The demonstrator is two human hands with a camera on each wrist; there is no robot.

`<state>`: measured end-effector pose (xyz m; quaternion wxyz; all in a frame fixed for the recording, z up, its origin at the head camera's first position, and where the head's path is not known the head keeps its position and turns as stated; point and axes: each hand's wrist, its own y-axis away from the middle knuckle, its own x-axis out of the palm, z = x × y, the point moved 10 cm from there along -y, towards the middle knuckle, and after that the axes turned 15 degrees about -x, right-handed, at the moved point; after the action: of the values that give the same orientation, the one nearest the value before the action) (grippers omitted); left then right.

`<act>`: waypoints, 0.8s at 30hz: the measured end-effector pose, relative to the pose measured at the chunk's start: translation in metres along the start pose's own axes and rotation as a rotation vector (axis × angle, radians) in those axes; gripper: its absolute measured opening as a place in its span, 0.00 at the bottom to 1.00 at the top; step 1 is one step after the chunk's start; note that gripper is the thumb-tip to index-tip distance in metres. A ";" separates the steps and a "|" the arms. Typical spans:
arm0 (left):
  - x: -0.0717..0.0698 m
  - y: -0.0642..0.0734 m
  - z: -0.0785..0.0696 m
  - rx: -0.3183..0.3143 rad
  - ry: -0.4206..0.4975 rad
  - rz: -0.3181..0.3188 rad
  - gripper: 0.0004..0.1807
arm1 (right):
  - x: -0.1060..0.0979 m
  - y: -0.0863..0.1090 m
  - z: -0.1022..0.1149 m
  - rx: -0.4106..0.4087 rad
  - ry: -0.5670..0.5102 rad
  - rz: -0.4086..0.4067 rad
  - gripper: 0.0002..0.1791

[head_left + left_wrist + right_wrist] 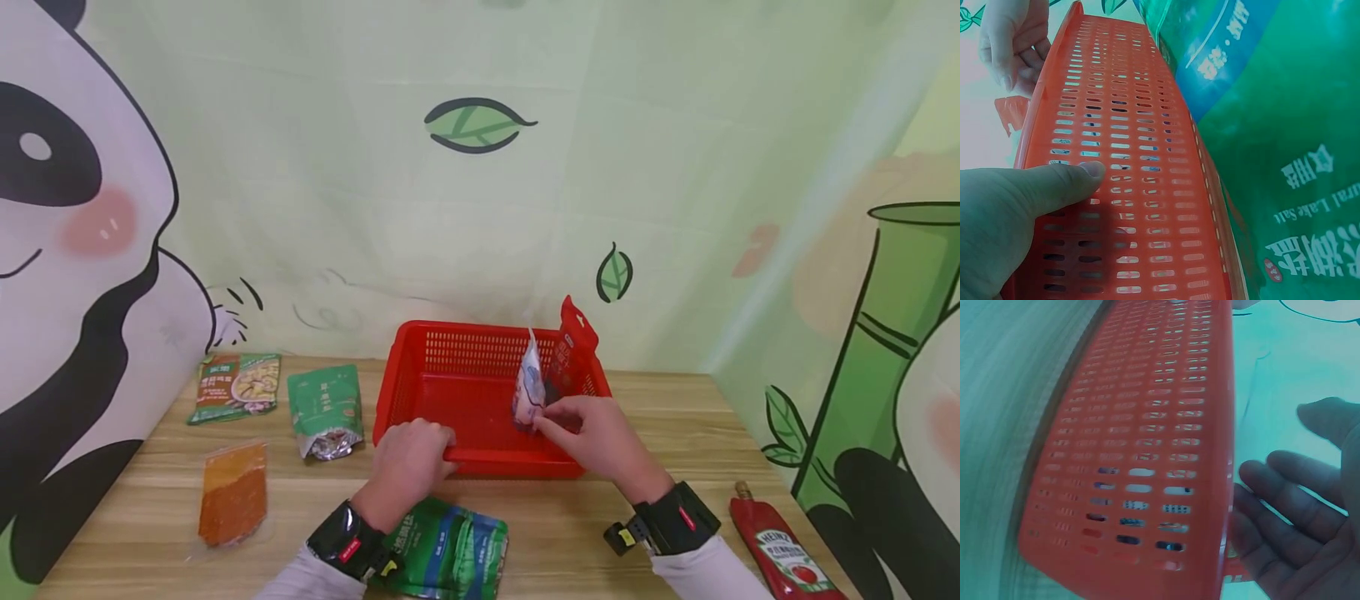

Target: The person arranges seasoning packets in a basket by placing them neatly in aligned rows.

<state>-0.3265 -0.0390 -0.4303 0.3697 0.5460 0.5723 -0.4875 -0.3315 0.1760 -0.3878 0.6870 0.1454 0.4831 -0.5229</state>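
A red plastic basket (480, 463) with slotted walls stands on the table. My left hand (411, 460) grips its near rim, the thumb (1063, 189) lying against the outer wall in the left wrist view. Inside, at the right end, a small white-and-purple pouch (528, 390) stands upright beside a taller red package (573, 346). My right hand (600, 432) reaches over the near rim, thumb and fingertips right by the pouch's lower part. In the right wrist view this hand (1310, 519) has its thumb and fingers apart, with nothing between them.
A green-and-blue salt bag (457, 550) lies before the basket, partly under my left wrist. Left of the basket are a green pouch (325, 408), a food packet (238, 387) and an orange-brown packet (233, 496). A Heinz ketchup pouch (783, 546) lies at the right.
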 end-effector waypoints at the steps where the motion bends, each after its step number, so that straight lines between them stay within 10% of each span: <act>1: 0.000 0.000 0.000 0.002 0.000 -0.001 0.16 | 0.000 0.002 0.001 -0.010 -0.002 -0.007 0.16; 24: 0.002 -0.003 0.001 -0.010 -0.010 0.016 0.17 | 0.010 0.028 0.011 -0.189 0.179 -0.049 0.21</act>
<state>-0.3296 -0.0390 -0.4322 0.3793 0.5462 0.5684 -0.4845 -0.3025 0.1738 -0.3993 0.6390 0.1142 0.5930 -0.4764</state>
